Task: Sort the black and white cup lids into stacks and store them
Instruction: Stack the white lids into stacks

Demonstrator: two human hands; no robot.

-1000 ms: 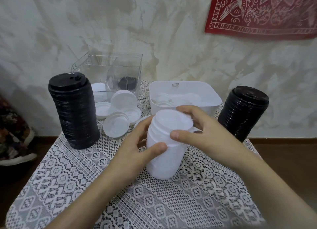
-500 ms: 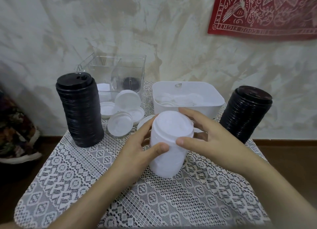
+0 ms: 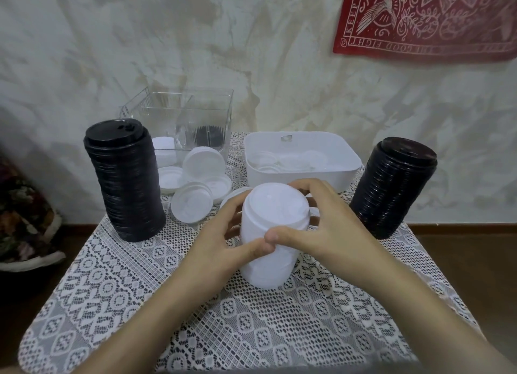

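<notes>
A stack of white lids (image 3: pixel 275 208) stands in the middle of the lace-covered table. My left hand (image 3: pixel 221 247) grips its left side, thumb in front. My right hand (image 3: pixel 321 222) curls round its top and right side, and the two thumbs touch at the front. A tall stack of black lids (image 3: pixel 123 177) stands at the left, a second black stack (image 3: pixel 391 186) at the right. Several loose white lids (image 3: pixel 193 203) lie behind my hands.
A white tub (image 3: pixel 347 155) holding several white lids sits at the back centre. A clear divided box (image 3: pixel 184 122) with one black lid inside stands behind the loose lids, against the wall. The table's front and side edges are close.
My thumbs have come together at the front of the white stack, and my right hand has closed further round its top. The view has shifted slightly.
</notes>
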